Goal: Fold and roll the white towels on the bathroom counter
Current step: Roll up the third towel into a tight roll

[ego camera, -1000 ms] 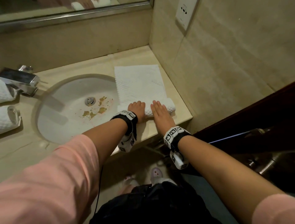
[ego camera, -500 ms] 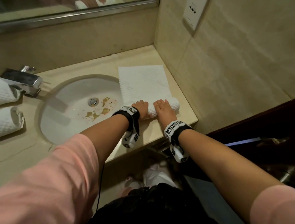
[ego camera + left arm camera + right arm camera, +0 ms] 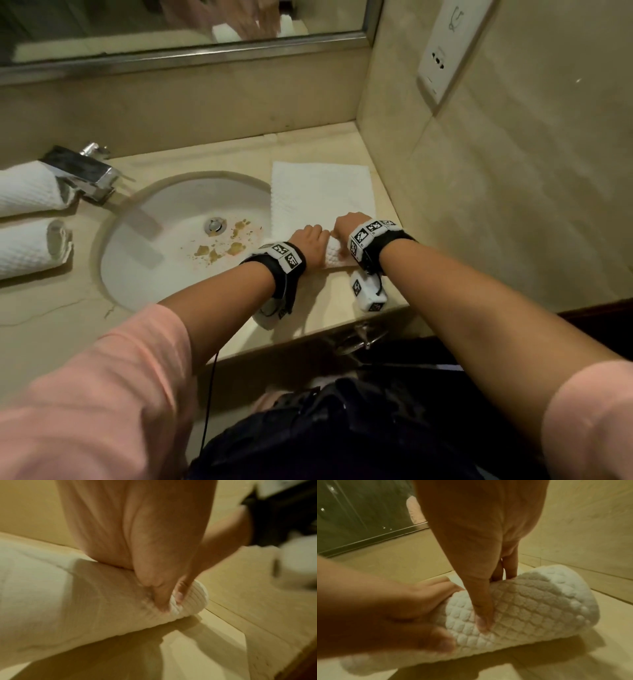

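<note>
A white waffle towel (image 3: pixel 322 192) lies flat on the counter (image 3: pixel 383 178) right of the sink, with its near end wound into a thick roll (image 3: pixel 334 257). Both hands sit side by side on that roll. My left hand (image 3: pixel 310 240) grips its left part, and in the right wrist view its thumb (image 3: pixel 440 642) presses the front of the roll (image 3: pixel 530 608). My right hand (image 3: pixel 347 222) curls over the right part, thumb (image 3: pixel 482 616) in front and fingers (image 3: pixel 509 568) behind. The left wrist view is blurred and shows my left hand (image 3: pixel 161 599) digging into the roll (image 3: pixel 85 601).
Two rolled white towels (image 3: pixel 27 192) (image 3: pixel 30 246) lie at the far left by the faucet (image 3: pixel 82 171). The stained sink (image 3: pixel 137 240) borders the towel's left side. A tiled wall (image 3: pixel 479 205) with a socket (image 3: pixel 445 51) closes the right. The counter's front edge (image 3: pixel 325 329) is just behind my wrists.
Both hands went from lying flat on the roll to curling over its far side. The roll has crept a little farther up the flat towel.
</note>
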### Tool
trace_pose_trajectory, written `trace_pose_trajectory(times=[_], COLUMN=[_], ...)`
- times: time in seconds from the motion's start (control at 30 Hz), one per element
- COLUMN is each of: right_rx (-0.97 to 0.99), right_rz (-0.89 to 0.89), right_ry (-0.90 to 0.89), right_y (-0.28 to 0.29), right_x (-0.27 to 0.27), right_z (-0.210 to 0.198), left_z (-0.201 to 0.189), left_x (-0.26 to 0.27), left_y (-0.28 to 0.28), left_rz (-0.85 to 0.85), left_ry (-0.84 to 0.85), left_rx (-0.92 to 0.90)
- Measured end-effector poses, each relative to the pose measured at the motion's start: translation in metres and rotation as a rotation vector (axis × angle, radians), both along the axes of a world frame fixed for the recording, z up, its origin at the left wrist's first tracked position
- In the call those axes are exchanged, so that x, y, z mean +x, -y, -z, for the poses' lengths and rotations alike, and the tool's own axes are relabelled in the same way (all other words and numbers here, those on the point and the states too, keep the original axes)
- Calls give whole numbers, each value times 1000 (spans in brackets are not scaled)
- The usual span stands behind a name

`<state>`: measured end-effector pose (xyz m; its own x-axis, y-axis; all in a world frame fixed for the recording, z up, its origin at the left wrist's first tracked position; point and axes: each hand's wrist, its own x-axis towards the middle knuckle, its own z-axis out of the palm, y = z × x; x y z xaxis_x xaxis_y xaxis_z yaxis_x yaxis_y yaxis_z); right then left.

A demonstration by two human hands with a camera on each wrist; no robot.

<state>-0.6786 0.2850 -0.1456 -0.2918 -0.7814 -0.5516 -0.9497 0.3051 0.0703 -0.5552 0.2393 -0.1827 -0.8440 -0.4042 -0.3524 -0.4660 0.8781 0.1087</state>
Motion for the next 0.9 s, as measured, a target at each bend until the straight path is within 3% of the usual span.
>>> trace_pose_trajectory(times=[0.17,0.37,0.63,0.73,0.83,0.9], right_rx=[81,82,-37,-184,-349,-348], right_rz=[41,76,26,82,2,-33], right_ry=[98,74,79,134,11,-108], right_y=[12,14,-8,-26,-54,-65], right_x=[-16,-15,-5,2,12,18], right_z=[1,4,6,20,33,38], left_z=[7,3,3,7,3,-1], left_x=[8,8,-5,-11,-16,-19], left_y=[-24,-27,-12,-3,10,16], left_rz=[-7,-16,28,32,71,88], left_ry=[2,-5,15,37,35,41], left_rx=[-122,-146,-152,-128,-77,-60])
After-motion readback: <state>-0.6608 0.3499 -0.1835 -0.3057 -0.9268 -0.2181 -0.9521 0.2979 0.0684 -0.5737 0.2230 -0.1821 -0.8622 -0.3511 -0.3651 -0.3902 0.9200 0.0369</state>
